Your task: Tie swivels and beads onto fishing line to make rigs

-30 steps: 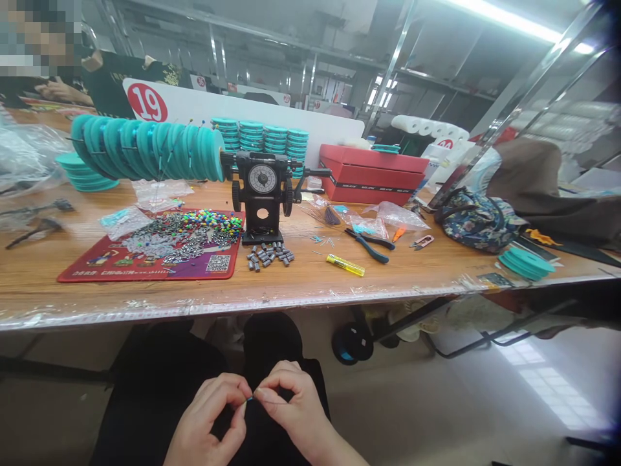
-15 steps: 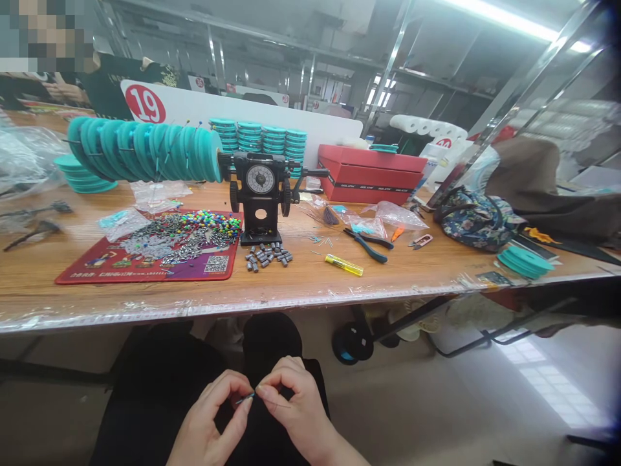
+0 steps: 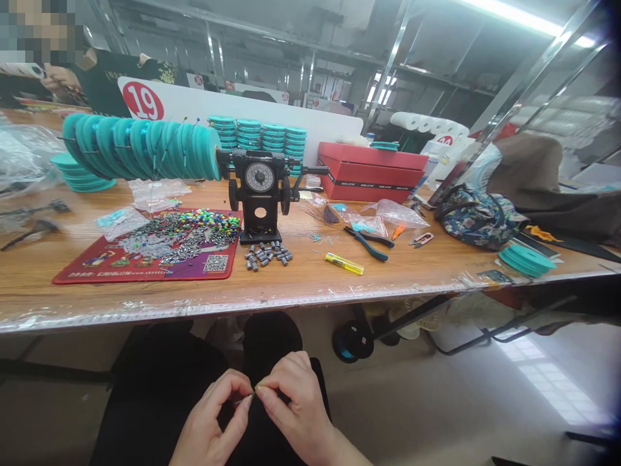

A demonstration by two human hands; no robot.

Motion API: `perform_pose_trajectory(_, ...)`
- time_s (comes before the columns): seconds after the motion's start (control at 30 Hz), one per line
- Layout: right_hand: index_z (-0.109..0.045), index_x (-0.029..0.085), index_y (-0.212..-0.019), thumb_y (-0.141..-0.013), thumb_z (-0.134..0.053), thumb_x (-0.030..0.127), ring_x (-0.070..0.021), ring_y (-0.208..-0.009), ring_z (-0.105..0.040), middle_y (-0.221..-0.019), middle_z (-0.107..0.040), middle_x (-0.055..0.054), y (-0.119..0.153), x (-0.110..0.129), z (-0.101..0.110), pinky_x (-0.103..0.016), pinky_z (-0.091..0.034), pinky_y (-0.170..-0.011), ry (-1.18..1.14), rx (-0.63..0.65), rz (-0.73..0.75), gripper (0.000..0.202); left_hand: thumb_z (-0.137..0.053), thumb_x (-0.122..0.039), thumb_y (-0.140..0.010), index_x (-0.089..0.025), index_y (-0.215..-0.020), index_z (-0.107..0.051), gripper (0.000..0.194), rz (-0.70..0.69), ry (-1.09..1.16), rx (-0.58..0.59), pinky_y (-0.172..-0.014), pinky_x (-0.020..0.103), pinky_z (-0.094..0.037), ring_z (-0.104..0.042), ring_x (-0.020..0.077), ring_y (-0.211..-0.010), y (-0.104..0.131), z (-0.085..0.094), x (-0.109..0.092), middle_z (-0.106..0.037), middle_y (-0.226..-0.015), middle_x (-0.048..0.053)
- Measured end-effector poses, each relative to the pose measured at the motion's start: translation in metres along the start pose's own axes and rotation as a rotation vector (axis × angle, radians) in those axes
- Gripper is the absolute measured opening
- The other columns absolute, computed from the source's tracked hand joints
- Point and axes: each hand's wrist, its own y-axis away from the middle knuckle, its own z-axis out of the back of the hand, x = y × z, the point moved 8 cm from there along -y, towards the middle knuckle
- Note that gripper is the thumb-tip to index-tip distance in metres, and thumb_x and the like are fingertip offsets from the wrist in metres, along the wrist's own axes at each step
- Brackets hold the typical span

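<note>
On the table (image 3: 301, 285) the winder (image 3: 260, 194) stands between the mat (image 3: 145, 255) to its left and the pliers (image 3: 367, 243) to its right — the box (image 3: 371, 171) behind them.

"19" on white divider board (image 3: 233, 110)

1. The table (image 3: 310, 285) is grained wood under glossy clear plastic film.
2. On it, the winding machine (image 3: 261, 194) looks like matt black metal.
3. Left of the machine, teal plastic spools (image 3: 140, 147) look smooth.
4. Right of it, the red box (image 3: 371, 171) looks like matt cardboard.
5. Before it, small weights (image 3: 266, 254) are dull grey metal.
</note>
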Motion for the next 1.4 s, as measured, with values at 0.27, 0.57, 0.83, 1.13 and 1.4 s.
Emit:
perform_pose_trajectory(0.27, -0.052, 0.014, -0.066, -0.073, -0.051, 0.007, -0.0113, -0.064, -0.044, -0.062, -0.051, -0.001, 0.002, 0.015, 0.01, -0.028, -0.03, -0.063, 0.069, -0.151, 0.169, 0.01, -0.037, -0.028, -0.088, -0.021, -0.08, -0.046, 0.015, -0.042, -0.057, 0.058, -0.069, 0.021, -0.044, -0.054, 0.0118, -0.074, 0.003, -0.008, 0.0, -0.052, -0.079, -0.001)
perform_pose_trajectory(0.57, -0.044, 0.014, -0.058, -0.073, -0.052, 0.012, -0.0099, -0.06, -0.042, -0.057, -0.045, 0.002, 0.002, 0.004, 0.013, -0.026, -0.032, -0.063, -0.097, -0.185, 0.03, 0.018, -0.04, -0.026, -0.086, -0.021, -0.077, -0.048, 0.012, -0.085, -0.06, 0.083, -0.068, 0.021, -0.045, -0.054, 0.0126, -0.073, 0.006, -0.007, -0.004, -0.055, -0.078, 0.0)
perform_pose_trajectory(0.83, -0.061, 0.016, -0.065, -0.081, -0.055, 0.021, -0.0105, -0.065, -0.052, -0.064, -0.057, 0.001, -0.014, -0.02, 0.022, -0.023, -0.038, -0.067, -0.251, -0.006, -0.286, 0.018, -0.044, -0.023, -0.084, -0.022, -0.079, -0.049, 0.008, -0.163, -0.172, 0.038, -0.065, 0.017, -0.045, -0.055, 0.0107, -0.071, 0.009, 0.001, -0.002, -0.057, -0.077, -0.003)
perform_pose_trajectory(1.13, -0.062, 0.016, -0.07, -0.071, -0.057, 0.01, -0.0137, -0.06, -0.059, -0.067, -0.064, -0.001, -0.006, 0.019, -0.008, -0.023, -0.034, -0.051, 0.331, 0.465, -0.036, 0.008, -0.043, -0.023, -0.085, -0.022, -0.077, -0.049, 0.011, -0.196, -0.25, 0.017, -0.061, 0.019, -0.044, -0.054, 0.0105, -0.065, 0.007, -0.001, -0.015, -0.056, -0.071, -0.004)
perform_pose_trajectory(1.4, -0.062, 0.018, -0.069, -0.073, -0.053, 0.009, -0.0093, -0.058, -0.056, -0.066, -0.064, 0.002, -0.007, 0.018, -0.005, -0.018, -0.032, -0.052, 0.25, 0.45, -0.085, 0.013, -0.045, -0.03, -0.085, -0.024, -0.081, -0.053, 0.011, -0.108, -0.168, 0.017, -0.063, 0.017, -0.046, -0.057, 0.0104, -0.069, 0.009, 0.005, -0.007, -0.058, -0.074, -0.004)
